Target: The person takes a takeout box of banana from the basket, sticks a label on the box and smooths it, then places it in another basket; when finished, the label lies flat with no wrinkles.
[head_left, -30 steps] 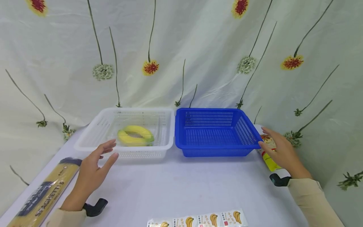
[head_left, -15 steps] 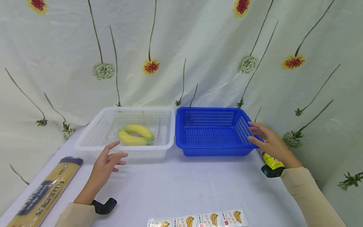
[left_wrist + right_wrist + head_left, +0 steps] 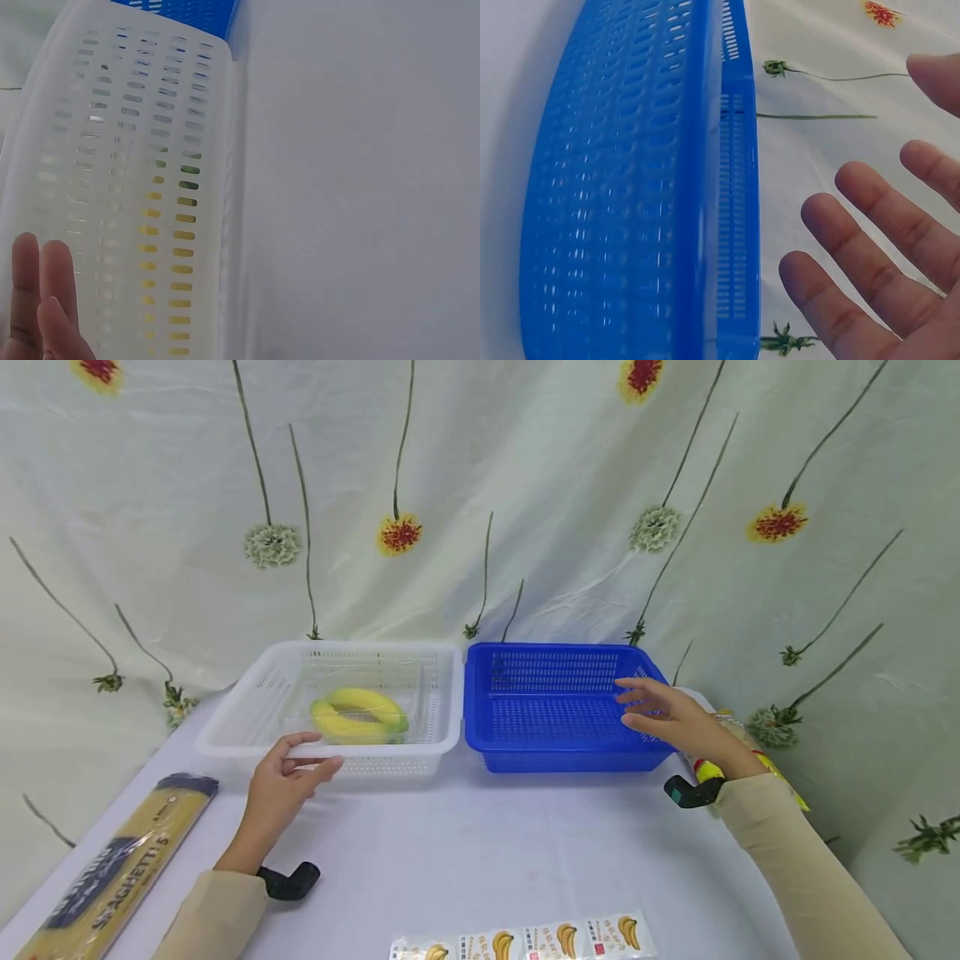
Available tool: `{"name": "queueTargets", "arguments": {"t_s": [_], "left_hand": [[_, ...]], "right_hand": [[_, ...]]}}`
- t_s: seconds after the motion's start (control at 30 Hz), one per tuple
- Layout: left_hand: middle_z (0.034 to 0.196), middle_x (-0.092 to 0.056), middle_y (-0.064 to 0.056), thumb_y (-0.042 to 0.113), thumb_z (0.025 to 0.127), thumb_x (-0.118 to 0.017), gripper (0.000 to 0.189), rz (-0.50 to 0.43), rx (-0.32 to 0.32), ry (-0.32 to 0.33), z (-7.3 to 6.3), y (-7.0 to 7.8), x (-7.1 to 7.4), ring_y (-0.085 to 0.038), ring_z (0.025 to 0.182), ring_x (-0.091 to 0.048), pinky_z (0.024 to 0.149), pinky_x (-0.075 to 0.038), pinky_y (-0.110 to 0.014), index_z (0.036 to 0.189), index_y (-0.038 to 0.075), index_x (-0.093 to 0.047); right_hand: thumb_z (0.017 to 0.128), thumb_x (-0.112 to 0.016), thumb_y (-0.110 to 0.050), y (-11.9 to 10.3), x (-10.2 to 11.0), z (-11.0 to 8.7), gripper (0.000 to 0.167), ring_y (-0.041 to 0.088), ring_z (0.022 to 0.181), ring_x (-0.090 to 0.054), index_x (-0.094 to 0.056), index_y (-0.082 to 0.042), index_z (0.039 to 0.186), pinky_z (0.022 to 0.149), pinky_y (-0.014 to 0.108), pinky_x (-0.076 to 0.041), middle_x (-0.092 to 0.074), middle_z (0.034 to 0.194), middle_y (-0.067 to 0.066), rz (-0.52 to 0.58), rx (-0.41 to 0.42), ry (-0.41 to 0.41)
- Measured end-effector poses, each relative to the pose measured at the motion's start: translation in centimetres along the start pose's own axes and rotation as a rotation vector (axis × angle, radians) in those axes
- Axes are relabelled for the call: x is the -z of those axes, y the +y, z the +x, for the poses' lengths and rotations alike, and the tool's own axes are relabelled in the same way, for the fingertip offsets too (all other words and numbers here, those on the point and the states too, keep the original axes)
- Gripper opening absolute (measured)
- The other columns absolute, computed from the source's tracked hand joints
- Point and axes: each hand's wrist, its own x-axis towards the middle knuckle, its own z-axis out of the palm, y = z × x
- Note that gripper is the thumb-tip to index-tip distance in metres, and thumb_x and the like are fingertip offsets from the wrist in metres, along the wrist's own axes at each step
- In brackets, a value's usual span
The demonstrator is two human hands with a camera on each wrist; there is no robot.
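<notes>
My left hand (image 3: 281, 789) is at the front left of the white basket (image 3: 225, 739), fingertips right at its rim and nothing in its grasp. In that basket lie yellow bananas (image 3: 363, 703) under clear wrap; their yellow shows through the slots in the left wrist view. Over the right side of the blue basket (image 3: 570, 758) hovers my right hand (image 3: 675, 718), fingers spread and holding nothing. The right wrist view shows its fingers (image 3: 870, 277) beside the blue basket's wall (image 3: 615, 187). Both baskets stand side by side.
A pack of spaghetti (image 3: 123, 860) lies along the table's left side. Partly hidden behind my right forearm is a yellow and red packet (image 3: 780, 777). A strip of banana-printed labels (image 3: 525, 939) lies at the front edge. A flowered curtain (image 3: 570, 468) hangs behind.
My right hand has moved left, from beside the blue basket's right rim to over its right side. My left hand has shifted right along the white basket's front, its fingers changing pose.
</notes>
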Motion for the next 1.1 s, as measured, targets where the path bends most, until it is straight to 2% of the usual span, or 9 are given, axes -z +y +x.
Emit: {"name": "queueTargets", "arguments": {"t_s": [0.13, 0.27, 0.53, 0.73, 1.1], "left_hand": [[0.093, -0.077, 0.014, 0.035, 0.096, -0.086, 0.062, -0.033, 0.017, 0.024, 0.4, 0.1, 0.0, -0.003, 0.081, -0.07, 0.072, -0.055, -0.025, 0.142, 0.005, -0.056], [0.085, -0.075, 0.019, 0.032, 0.095, -0.087, 0.055, -0.048, 0.021, 0.045, 0.6, 0.2, -0.2, -0.002, 0.078, -0.069, 0.07, -0.054, -0.024, 0.134, 0.004, -0.059], [0.081, -0.075, 0.019, 0.031, 0.096, -0.087, 0.055, -0.07, 0.032, 0.054, 0.5, 0.3, -0.3, 0.001, 0.075, -0.07, 0.069, -0.053, -0.02, 0.133, 0.003, -0.058], [0.082, -0.076, 0.016, 0.032, 0.096, -0.087, 0.058, -0.059, 0.05, 0.047, 0.4, 0.3, -0.1, 0.002, 0.075, -0.07, 0.07, -0.054, -0.02, 0.135, 0.003, -0.057], [0.088, -0.079, 0.012, 0.032, 0.096, -0.086, 0.056, -0.068, 0.051, 0.028, 0.6, 0.8, -0.3, 0.002, 0.074, -0.072, 0.071, -0.055, -0.022, 0.133, 0.003, -0.055]], "right_hand": [[0.109, -0.065, -0.013, -0.4, -0.3, 1.2, 0.056, 0.051, 0.134, -0.059, -0.044, 0.004, 0.159, 0.102, 0.061, -0.056, -0.058, 0.148, 0.032, -0.002, 0.012, -0.04], [0.109, -0.065, -0.01, -0.7, -0.7, 2.5, 0.053, 0.05, 0.135, -0.059, -0.046, 0.005, 0.157, 0.106, 0.063, -0.052, -0.059, 0.148, 0.031, -0.004, 0.027, -0.089], [0.11, -0.063, -0.009, -1.6, -1.4, 5.0, 0.048, 0.049, 0.134, -0.06, -0.05, 0.007, 0.154, 0.112, 0.066, -0.046, -0.062, 0.144, 0.03, 0.013, 0.052, -0.178], [0.11, -0.064, -0.014, -2.2, -2.4, 6.7, 0.05, 0.051, 0.138, -0.056, -0.05, 0.004, 0.155, 0.111, 0.064, -0.048, -0.062, 0.146, 0.028, 0.047, -0.005, -0.242], [0.11, -0.064, -0.014, -3.3, -4.7, 9.7, 0.051, 0.047, 0.14, -0.055, -0.049, 0.001, 0.157, 0.115, 0.062, -0.044, -0.061, 0.147, 0.026, 0.109, -0.026, -0.276]]}}
